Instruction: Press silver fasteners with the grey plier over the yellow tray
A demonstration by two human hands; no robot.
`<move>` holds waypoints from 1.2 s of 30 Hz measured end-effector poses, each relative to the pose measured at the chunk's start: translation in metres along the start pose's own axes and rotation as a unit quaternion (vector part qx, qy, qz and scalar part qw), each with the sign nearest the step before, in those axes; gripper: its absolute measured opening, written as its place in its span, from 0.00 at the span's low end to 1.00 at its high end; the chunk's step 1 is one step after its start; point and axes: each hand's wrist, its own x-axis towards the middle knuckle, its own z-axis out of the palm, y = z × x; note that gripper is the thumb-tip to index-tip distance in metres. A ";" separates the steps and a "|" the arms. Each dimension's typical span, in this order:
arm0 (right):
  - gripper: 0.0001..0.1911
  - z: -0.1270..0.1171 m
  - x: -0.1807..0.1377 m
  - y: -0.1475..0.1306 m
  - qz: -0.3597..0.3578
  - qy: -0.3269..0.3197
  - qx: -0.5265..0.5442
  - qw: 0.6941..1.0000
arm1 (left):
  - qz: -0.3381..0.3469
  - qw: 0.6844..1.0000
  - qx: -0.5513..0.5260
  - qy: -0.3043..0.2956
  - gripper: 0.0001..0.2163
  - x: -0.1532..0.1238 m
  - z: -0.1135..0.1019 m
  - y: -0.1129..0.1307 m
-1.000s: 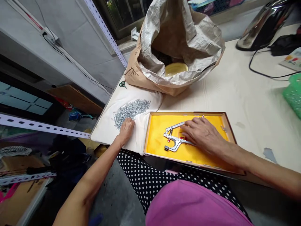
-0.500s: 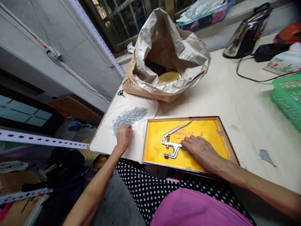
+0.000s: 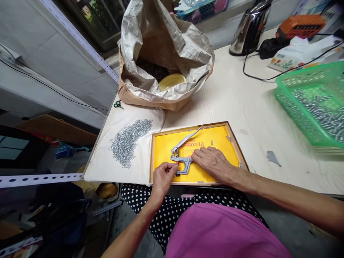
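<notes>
Silver snap-fastener pliers (image 3: 185, 165) with a spring and a red tip lie over a yellow-lined shallow tray (image 3: 152, 150), their long upper handle raised. My right hand (image 3: 213, 162) is closed round the lower handle end. At the jaw, my left hand (image 3: 164, 177) has thumb and finger pinched beside the red tip; whatever is between them is too small to make out. To the left, a heap of small silver metal tubes (image 3: 129, 139) lies on a white cloth (image 3: 100, 161). A few loose pieces rest in the tray, one of them a small metal tube (image 3: 212, 142).
A large open paper sack (image 3: 166, 98) with a yellow bowl (image 3: 172, 81) inside stands behind the tray. Green scissors (image 3: 118, 104) lie left of it. On the right are a green basket (image 3: 295, 118) of metal tubes, a kettle (image 3: 244, 32) and its black cord (image 3: 258, 77).
My left hand has moved from the heap of tubes rightward to the pliers' jaw. My right hand keeps its hold on the pliers. The view has shifted right.
</notes>
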 end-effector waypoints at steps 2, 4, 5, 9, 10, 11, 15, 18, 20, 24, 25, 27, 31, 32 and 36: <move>0.11 0.000 0.001 0.001 0.002 -0.007 0.005 1.000 | -0.006 1.000 0.017 -0.004 0.14 0.001 -0.001 0.001; 0.11 0.000 0.002 0.001 0.002 -0.016 0.011 1.000 | -0.011 0.999 0.035 -0.012 0.14 0.002 -0.002 0.004; 0.11 0.000 0.002 0.001 0.002 -0.021 0.013 1.000 | -0.011 0.999 0.046 -0.018 0.14 0.003 -0.002 0.005; 0.10 0.000 0.004 0.000 0.015 -0.036 0.021 0.999 | -0.013 0.993 0.105 -0.047 0.15 0.008 -0.006 0.008; 0.10 0.000 0.004 0.000 0.018 -0.040 0.023 0.999 | -0.018 0.992 0.115 -0.058 0.15 0.009 -0.007 0.008; 0.10 0.000 0.005 -0.001 0.018 -0.044 0.024 0.999 | -0.028 0.990 0.121 -0.071 0.15 0.010 -0.008 0.009; 0.08 -0.002 0.007 0.003 0.012 -0.063 0.036 0.997 | -0.072 0.984 0.121 -0.112 0.16 0.013 -0.011 0.009; 0.14 -0.003 0.011 0.016 0.013 -0.039 0.077 0.996 | -0.073 0.984 0.113 -0.114 0.17 0.012 -0.012 0.007; 0.32 -0.004 0.016 0.027 0.007 -0.014 0.087 0.996 | -0.069 0.985 0.113 -0.109 0.17 0.012 -0.012 0.006; 0.46 -0.008 0.032 0.044 -0.020 -0.028 0.051 0.998 | -0.071 0.985 0.120 -0.098 0.16 0.010 -0.012 0.005; 0.46 -0.009 0.036 0.046 -0.025 -0.036 0.043 0.998 | -0.071 0.986 0.121 -0.095 0.15 0.009 -0.012 0.006; 0.45 -0.012 0.041 0.047 -0.028 -0.047 0.030 0.998 | -0.071 0.985 0.123 -0.093 0.14 0.009 -0.011 0.007; 0.42 -0.017 0.043 0.043 -0.016 -0.062 0.027 0.998 | -0.067 0.984 0.134 -0.097 0.14 0.010 -0.012 0.008; 0.40 -0.018 0.043 0.042 -0.013 -0.066 0.028 0.997 | -0.067 0.983 0.138 -0.099 0.14 0.010 -0.012 0.007; 0.33 -0.019 0.038 0.039 -0.012 -0.065 0.038 0.997 | -0.001 0.976 0.208 -0.067 0.13 0.001 -0.012 0.004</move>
